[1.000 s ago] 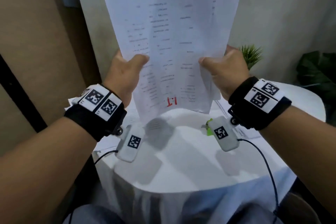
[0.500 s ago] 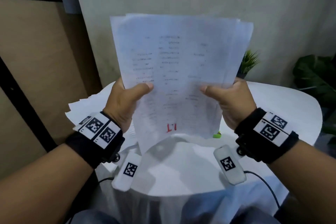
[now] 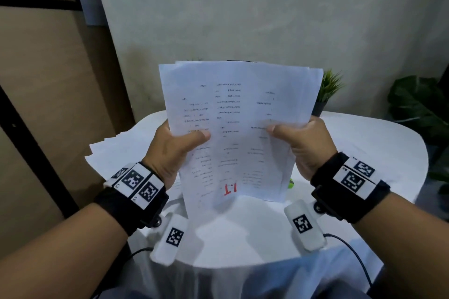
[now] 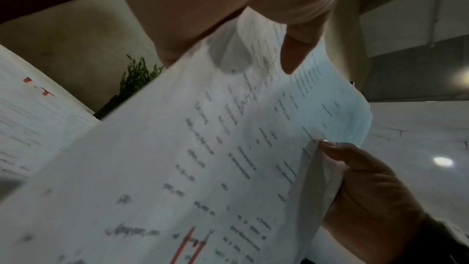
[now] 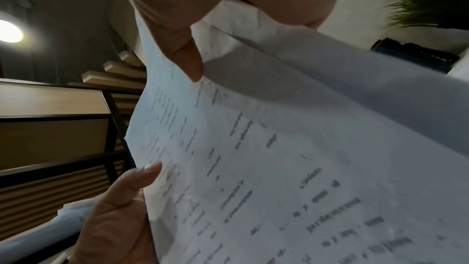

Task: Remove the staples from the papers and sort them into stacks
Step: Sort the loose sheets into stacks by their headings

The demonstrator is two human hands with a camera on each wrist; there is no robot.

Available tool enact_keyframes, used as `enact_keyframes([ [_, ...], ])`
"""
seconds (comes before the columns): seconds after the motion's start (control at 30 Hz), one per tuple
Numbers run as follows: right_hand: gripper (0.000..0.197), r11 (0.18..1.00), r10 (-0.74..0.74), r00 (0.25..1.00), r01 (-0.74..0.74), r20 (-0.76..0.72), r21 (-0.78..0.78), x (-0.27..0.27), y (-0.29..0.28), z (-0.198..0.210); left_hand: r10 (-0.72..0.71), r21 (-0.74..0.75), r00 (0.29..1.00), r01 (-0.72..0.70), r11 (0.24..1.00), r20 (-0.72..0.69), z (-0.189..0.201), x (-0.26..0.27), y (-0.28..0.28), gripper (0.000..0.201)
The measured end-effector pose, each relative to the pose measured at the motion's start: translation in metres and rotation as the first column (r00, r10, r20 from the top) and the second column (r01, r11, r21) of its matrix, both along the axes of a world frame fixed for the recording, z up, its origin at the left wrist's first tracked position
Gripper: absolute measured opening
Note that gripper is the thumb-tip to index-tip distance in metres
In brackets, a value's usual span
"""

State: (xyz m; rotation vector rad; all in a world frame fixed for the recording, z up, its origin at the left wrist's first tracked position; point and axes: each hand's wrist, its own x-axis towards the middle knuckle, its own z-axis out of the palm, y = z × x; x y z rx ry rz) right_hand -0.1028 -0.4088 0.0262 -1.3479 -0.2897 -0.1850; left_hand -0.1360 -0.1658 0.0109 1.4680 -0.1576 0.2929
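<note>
A bundle of white printed papers [image 3: 239,128] stands upright above the table, its text upside down and a red mark near its bottom edge. My left hand [image 3: 175,145] grips the bundle's left edge, thumb on the front sheet. My right hand [image 3: 301,143] grips the right edge the same way. The left wrist view shows the papers [image 4: 228,158] pinched between my left thumb and fingers. In the right wrist view the sheets [image 5: 279,158] run between my right thumb and fingers. No staple is visible.
A round white table [image 3: 364,143] lies below the hands. Loose paper stacks [image 3: 114,150] sit at its left. A small green object [image 3: 290,183] peeks out behind the bundle. A potted plant [image 3: 329,90] stands at the back, big leaves [image 3: 418,104] to the right.
Both hands have lowered the paper bundle toward the table. The sheets are squared more evenly than a second ago. The grips are unchanged.
</note>
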Motion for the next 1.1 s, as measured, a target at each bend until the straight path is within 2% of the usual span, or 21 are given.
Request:
enact_keyframes([
  [0.1, 0.024, 0.999, 0.032, 0.999, -0.031, -0.020, 0.035, 0.000, 0.003, -0.001, -0.063, 0.021, 0.998, 0.063, 0.998, 0.011, 0.004, 0.001, -0.003, 0.043],
  [0.2, 0.028, 0.996, 0.065, 0.998, -0.064, -0.016, 0.062, 0.001, -0.001, 0.005, -0.064, -0.053, 0.998, 0.065, 0.996, 0.006, 0.012, 0.004, 0.002, 0.043],
  [0.4, 0.051, 0.994, 0.087, 0.996, -0.088, -0.023, -0.058, 0.005, -0.006, -0.011, -0.083, -0.053, 0.996, 0.082, 0.995, -0.030, 0.001, 0.008, 0.006, 0.052],
  [0.47, 0.049, 0.995, 0.084, 0.996, -0.086, -0.039, -0.051, 0.006, -0.005, -0.014, -0.049, -0.087, 0.998, 0.045, 0.995, -0.041, -0.001, 0.009, 0.004, 0.049],
  [0.57, 0.046, 0.987, 0.157, 0.986, -0.159, -0.055, -0.031, 0.010, -0.015, -0.006, -0.029, -0.106, 0.998, 0.023, 0.994, -0.054, 0.001, 0.011, 0.005, 0.041],
  [0.7, 0.016, 0.983, 0.136, 0.986, -0.146, -0.101, -0.107, 0.013, -0.031, 0.005, -0.026, -0.176, 0.998, 0.015, 0.984, -0.063, 0.008, 0.014, 0.014, 0.040],
  [0.93, 0.018, 0.991, -0.062, 0.997, 0.056, -0.041, -0.123, 0.017, -0.027, 0.013, 0.007, -0.193, 0.998, -0.018, 0.981, -0.056, 0.007, 0.014, 0.018, 0.039],
  [1.1, 0.021, 0.995, -0.030, 0.994, 0.020, -0.104, -0.093, 0.013, -0.019, 0.012, -0.030, -0.265, 0.996, 0.008, 0.964, -0.081, 0.010, 0.013, 0.018, 0.030],
])
